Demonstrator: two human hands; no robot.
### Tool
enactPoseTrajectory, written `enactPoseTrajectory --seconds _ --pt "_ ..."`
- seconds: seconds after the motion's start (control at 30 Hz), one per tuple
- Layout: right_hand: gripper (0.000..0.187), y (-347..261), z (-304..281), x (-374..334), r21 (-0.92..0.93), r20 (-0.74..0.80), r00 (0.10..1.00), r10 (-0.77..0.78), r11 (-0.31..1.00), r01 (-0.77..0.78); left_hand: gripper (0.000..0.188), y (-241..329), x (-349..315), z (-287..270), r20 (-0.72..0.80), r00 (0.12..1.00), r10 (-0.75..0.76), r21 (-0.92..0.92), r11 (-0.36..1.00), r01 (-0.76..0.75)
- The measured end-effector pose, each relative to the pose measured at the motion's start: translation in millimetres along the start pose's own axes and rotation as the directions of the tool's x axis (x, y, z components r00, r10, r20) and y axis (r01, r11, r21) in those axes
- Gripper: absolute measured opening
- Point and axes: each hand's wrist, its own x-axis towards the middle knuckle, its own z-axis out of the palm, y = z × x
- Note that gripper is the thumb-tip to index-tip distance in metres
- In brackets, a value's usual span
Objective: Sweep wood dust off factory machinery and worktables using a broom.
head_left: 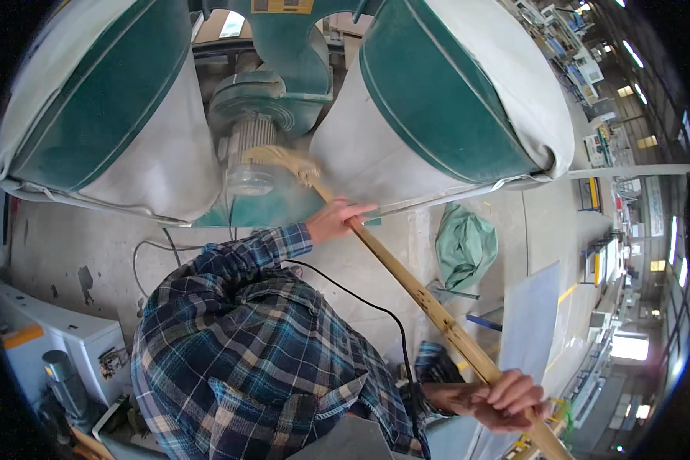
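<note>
A long wooden pole (410,287) slants from the lower right up to the middle, with knots and dark marks along it. At its upper end is a curved tan head (280,159), blurred, in front of the finned motor (254,142); whether they touch I cannot tell. My left hand (333,220) is closed on the upper part of the pole, one finger stretched along past it. Farther down, near the pole's lower end, my right hand (507,400) has its fingers wrapped round it. The plaid sleeve (272,245) covers my left forearm.
Two big green-and-white cloth bags (437,100) hang either side of the motor and its green blower housing (303,69). A green plastic bag (468,247) lies on the floor. A black cable (360,299) runs beside my body. A white cabinet (73,337) stands lower left.
</note>
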Motion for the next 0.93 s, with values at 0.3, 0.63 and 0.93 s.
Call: enactPoseTrajectory --seconds 0.3,0.63,0.93 --pt "0.009 177 55 -24 -0.326 -0.267 0.889 0.371 0.834 -0.445 0.023 -134 76 -143 -0.402 0.916 0.018 0.204 0.976 0.071" --pt "0.017 254 105 -40 -0.593 -0.036 0.819 0.573 0.647 -0.479 0.011 -322 91 -61 -0.102 0.993 -0.060 -0.215 0.976 0.037" --pt "0.029 211 73 5 -0.315 -0.181 0.909 0.376 0.853 -0.415 0.025 -172 80 -46 0.097 0.989 -0.108 -0.041 0.993 0.112"
